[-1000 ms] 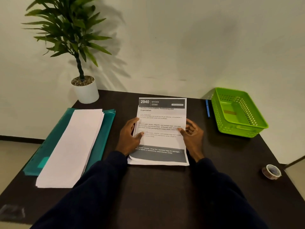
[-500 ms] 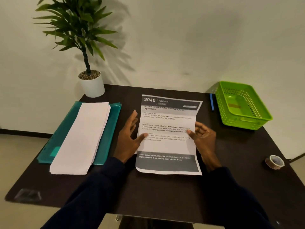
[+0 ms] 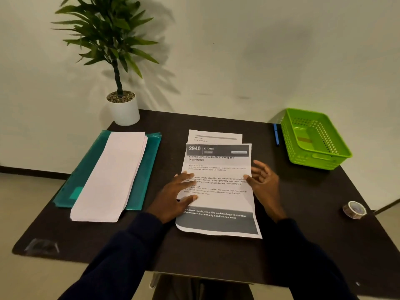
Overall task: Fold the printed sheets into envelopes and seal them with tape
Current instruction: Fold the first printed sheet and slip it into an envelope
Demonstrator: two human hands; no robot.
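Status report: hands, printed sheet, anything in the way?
Left hand flat on printed sheet. Right hand open at its right edge. Sheet unfolded. Tape roll aside, right.

My left hand (image 3: 173, 195) covers the start of several lines on the top printed sheet (image 3: 218, 198), and its small print is too blurred for me to read. Only the far strip of 1 sheet beneath (image 3: 215, 136) shows. The white paper stack (image 3: 112, 176) hides most of the teal folder (image 3: 149, 169). The plant (image 3: 108, 35) is cut off at the top edge.
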